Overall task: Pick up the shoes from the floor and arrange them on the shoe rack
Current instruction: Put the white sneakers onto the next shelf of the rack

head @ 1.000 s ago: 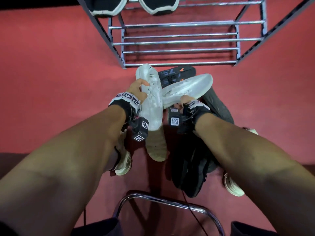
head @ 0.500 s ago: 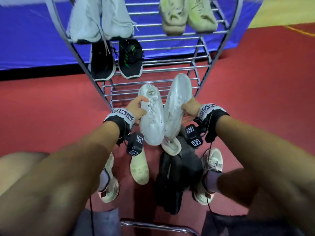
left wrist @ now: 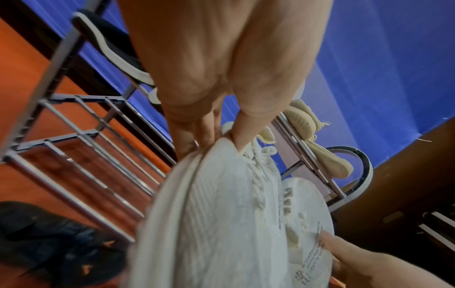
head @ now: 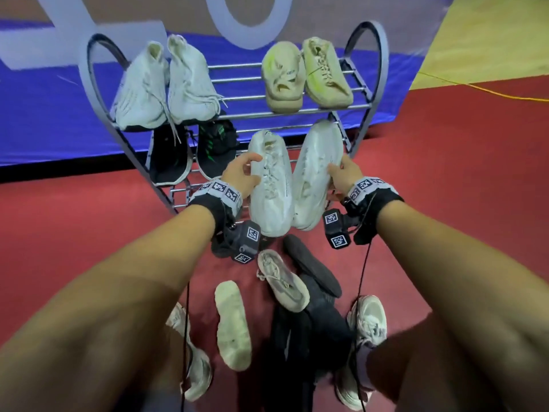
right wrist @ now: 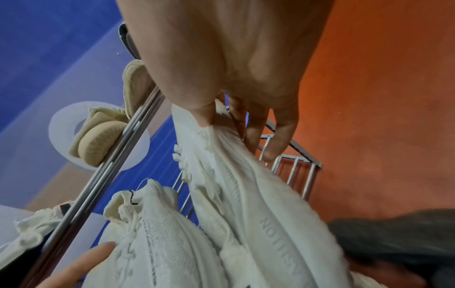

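I hold a pair of white knit sneakers side by side in the air in front of the metal shoe rack (head: pixel 368 69). My left hand (head: pixel 242 171) grips the left white sneaker (head: pixel 270 185) at its side, thumb on top by the laces. My right hand (head: pixel 341 175) grips the right white sneaker (head: pixel 315 173) the same way. The wrist views show fingers curled round each shoe: left white sneaker (left wrist: pixel 221 214), right white sneaker (right wrist: pixel 258 204). The shoes hang level with the rack's middle shelf, right of a black pair (head: pixel 193 150).
White high-tops (head: pixel 166 87) and beige sneakers (head: pixel 303 75) sit on the top shelf. On the red floor near my feet lie a beige sneaker (head: pixel 282 281), an upturned sole (head: pixel 231 322) and dark shoes (head: pixel 312 328). A blue mat stands behind the rack.
Both hands have lifted the white pair off the floor pile and turned the shoes parallel, toes up toward the rack. My head has tilted up, bringing the whole rack into view.
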The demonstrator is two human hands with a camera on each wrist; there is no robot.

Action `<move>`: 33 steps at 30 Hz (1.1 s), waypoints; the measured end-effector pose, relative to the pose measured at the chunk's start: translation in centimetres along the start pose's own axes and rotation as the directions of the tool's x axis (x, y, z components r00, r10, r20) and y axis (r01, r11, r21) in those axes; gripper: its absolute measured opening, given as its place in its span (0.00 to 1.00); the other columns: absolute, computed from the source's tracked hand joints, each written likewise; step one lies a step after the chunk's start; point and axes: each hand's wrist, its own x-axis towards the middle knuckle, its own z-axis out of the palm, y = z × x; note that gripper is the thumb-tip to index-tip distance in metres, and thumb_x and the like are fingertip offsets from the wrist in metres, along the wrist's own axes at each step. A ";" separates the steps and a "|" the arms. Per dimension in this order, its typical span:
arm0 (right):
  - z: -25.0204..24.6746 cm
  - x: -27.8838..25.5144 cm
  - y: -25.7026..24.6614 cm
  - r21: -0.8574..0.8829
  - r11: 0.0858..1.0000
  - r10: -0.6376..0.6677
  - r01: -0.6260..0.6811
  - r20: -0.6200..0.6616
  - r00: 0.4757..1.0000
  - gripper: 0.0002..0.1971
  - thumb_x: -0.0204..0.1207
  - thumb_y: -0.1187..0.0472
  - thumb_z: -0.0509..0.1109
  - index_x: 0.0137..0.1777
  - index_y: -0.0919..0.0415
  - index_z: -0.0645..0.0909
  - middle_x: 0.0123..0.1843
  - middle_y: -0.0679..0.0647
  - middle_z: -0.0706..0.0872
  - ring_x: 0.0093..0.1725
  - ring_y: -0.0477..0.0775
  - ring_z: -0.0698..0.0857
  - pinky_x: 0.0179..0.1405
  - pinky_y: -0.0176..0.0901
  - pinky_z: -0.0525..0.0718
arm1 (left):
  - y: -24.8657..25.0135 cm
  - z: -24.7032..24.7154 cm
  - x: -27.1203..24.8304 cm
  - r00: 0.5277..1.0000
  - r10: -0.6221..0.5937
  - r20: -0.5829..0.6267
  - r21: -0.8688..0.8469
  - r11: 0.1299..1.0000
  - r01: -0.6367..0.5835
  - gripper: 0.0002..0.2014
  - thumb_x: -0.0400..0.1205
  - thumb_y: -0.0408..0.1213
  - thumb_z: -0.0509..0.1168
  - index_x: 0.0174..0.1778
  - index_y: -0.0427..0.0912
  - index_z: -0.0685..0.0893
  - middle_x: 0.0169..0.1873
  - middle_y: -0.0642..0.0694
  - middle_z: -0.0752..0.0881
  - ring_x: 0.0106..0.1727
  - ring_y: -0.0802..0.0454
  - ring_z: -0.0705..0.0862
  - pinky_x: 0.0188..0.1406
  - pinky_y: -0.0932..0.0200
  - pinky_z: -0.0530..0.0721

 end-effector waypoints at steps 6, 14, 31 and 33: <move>1.2 5.8 -1.0 -0.079 0.997 -0.042 0.027 -0.199 0.979 0.17 0.85 0.56 0.57 0.70 0.62 0.67 0.53 0.61 0.80 0.53 0.62 0.81 0.45 0.47 0.72 | -0.5 1.3 5.9 0.995 0.015 -0.102 0.015 1.000 -0.013 0.23 0.74 0.24 0.65 0.62 0.51 0.83 0.55 0.46 0.86 0.56 0.47 0.85 0.59 0.47 0.86; 2.5 12.0 -2.3 -0.044 0.999 -0.014 0.005 -0.208 0.978 0.17 0.84 0.59 0.59 0.70 0.64 0.73 0.63 0.61 0.84 0.62 0.60 0.82 0.51 0.39 0.71 | -1.4 1.2 12.6 0.988 -0.061 -0.140 -0.053 0.997 0.054 0.26 0.76 0.27 0.62 0.70 0.51 0.79 0.41 0.48 0.87 0.41 0.49 0.87 0.49 0.52 0.88; 1.5 5.1 -1.8 -0.203 0.971 -0.088 0.126 0.185 0.979 0.36 0.75 0.45 0.73 0.81 0.52 0.65 0.79 0.57 0.71 0.73 0.57 0.75 0.70 0.44 0.73 | 0.2 4.2 9.3 0.981 -0.138 0.137 0.518 0.854 0.048 0.51 0.61 0.61 0.77 0.78 0.48 0.65 0.72 0.35 0.69 0.69 0.34 0.75 0.64 0.50 0.77; 0.7 3.7 -1.8 -0.310 0.936 -0.095 0.166 0.230 0.968 0.39 0.72 0.51 0.77 0.80 0.55 0.65 0.76 0.57 0.75 0.69 0.56 0.78 0.64 0.40 0.75 | 0.0 4.6 8.4 0.974 -0.162 0.160 0.553 0.832 0.048 0.63 0.47 0.69 0.75 0.80 0.54 0.61 0.75 0.36 0.67 0.73 0.32 0.72 0.71 0.40 0.75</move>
